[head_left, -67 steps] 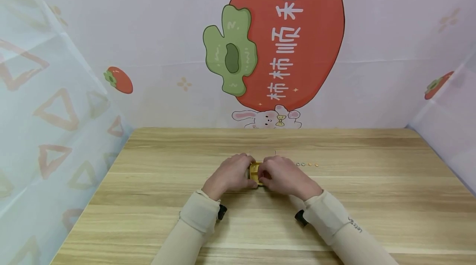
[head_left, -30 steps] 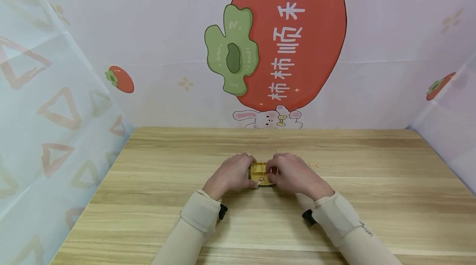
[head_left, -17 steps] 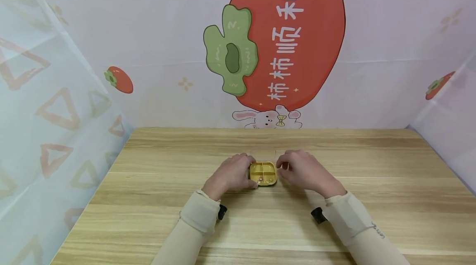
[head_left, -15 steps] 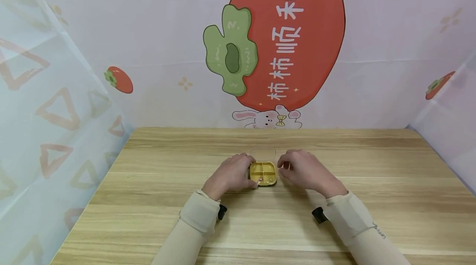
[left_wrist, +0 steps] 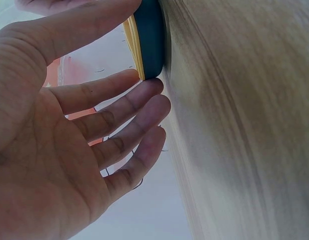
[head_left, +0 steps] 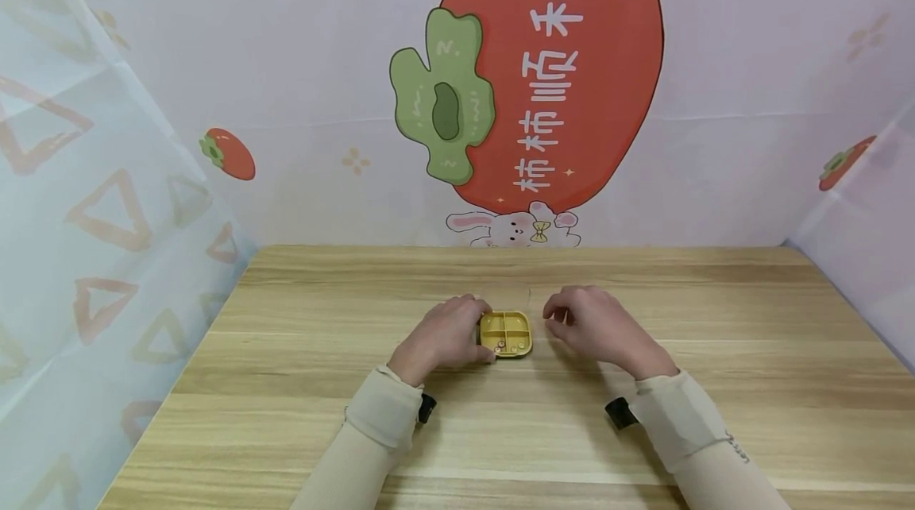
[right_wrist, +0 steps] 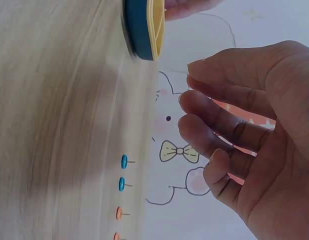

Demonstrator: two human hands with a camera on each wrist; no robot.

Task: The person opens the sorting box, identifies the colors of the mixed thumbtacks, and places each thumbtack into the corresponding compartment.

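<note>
A small yellow box [head_left: 493, 322] with a dark teal outside [left_wrist: 150, 42] and four compartments sits on the table. My left hand [head_left: 445, 333] holds it by its left side, thumb at the near edge and fingertips at the far edge. Small round reddish pieces [head_left: 499, 346] lie in the front left compartment, pale yellowish ones [head_left: 521, 346] in the front right; both back compartments are bare. To the right of the box, apart from it, my right hand [head_left: 596, 325] hovers with loosely bent fingers and nothing visible in them.
Blue thumbtacks [right_wrist: 124, 161] and orange thumbtacks [right_wrist: 119, 213] stand in a row, points up, on the wooden table [head_left: 343, 430]; my right hand hides them in the head view. A clear lid [right_wrist: 209, 42] rises behind the box. A printed cloth wall [head_left: 322, 200] closes off the back.
My right hand has drawn out of the box to the right, uncovering its compartments and covering the tack row. My left hand and the box have stayed in place.
</note>
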